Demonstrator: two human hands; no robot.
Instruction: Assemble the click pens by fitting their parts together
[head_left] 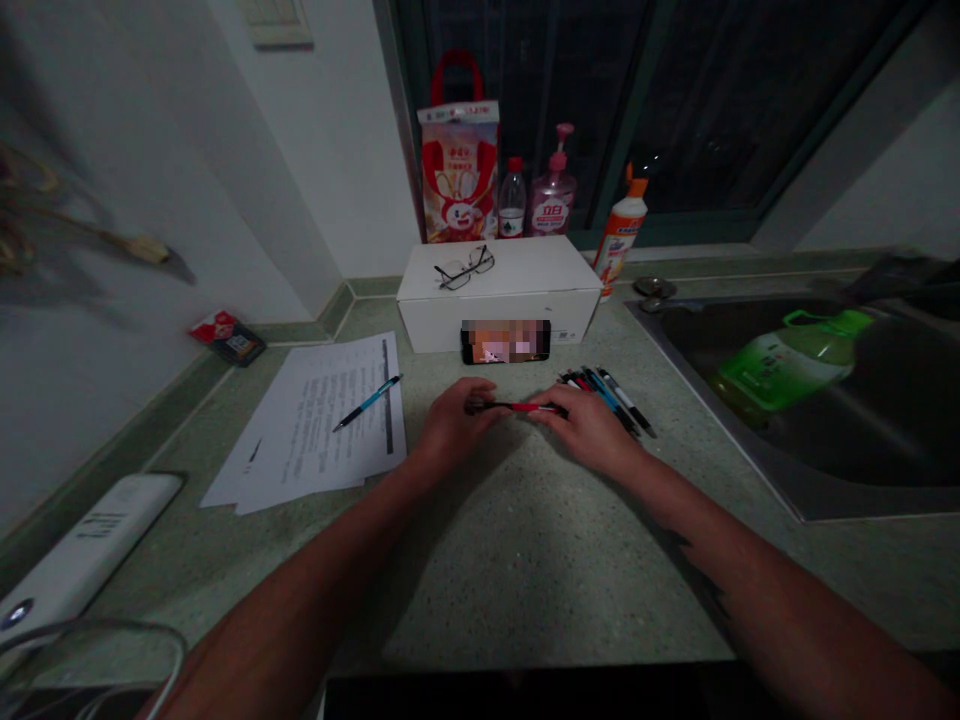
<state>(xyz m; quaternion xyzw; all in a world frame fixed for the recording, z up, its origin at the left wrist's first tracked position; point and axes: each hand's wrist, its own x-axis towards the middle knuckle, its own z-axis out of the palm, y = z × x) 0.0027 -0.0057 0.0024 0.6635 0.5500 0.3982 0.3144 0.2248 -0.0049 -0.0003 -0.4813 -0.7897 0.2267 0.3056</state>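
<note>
Between my two hands, a red and black pen (525, 407) lies level a little above the counter. My left hand (459, 420) is closed on its dark left end, and my right hand (583, 422) pinches the right end. Beside and partly behind my right hand rests a bunch of pens (611, 398) in black, blue, white and red. A blue pen (367, 403) lies on the printed sheets (315, 420) left of my left hand. Just beyond my hands, a phone (505, 343) leans against a white box (499, 285), its screen partly blurred.
Eyeglasses (465, 268) sit on the box. Behind it stand a red bag (460, 170), a small bottle (511, 200), a pink pump bottle (553, 195) and an orange-capped bottle (621, 235). At right, a sink (787, 495) holds a green jug (791, 360). A white power strip (90, 545) lies left.
</note>
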